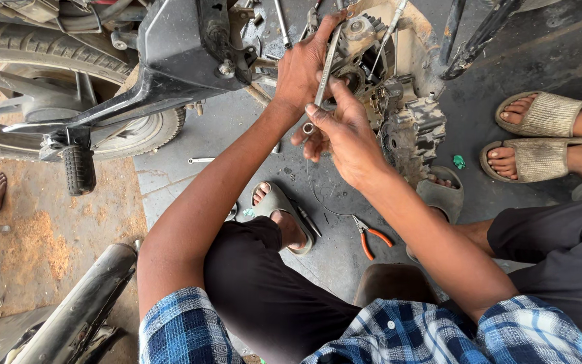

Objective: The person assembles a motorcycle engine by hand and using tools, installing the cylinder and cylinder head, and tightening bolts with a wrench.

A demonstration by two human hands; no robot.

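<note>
Motorcycle repair workshop, stripped engine (pixel 399 101), rear tyre (pixel 48 54), orange-handled pliers (pixel 370 237) on oil-stained concrete floor (pixel 237 135)

Both hands are crowding the engine (pixel 399 101): left hand (pixel 302 67) and right hand (pixel 345 131) are gripping a spanner (pixel 323 81) right against it, leaving no gap there. Frame bracket (pixel 183 47) and rear tyre (pixel 55 67) are blocking the left side. Footpeg (pixel 79 168) is jutting down. Another person's sandalled feet (pixel 540 135) are closing off the right. Open floor is lying below the hands, around the orange-handled pliers (pixel 372 239).
</note>
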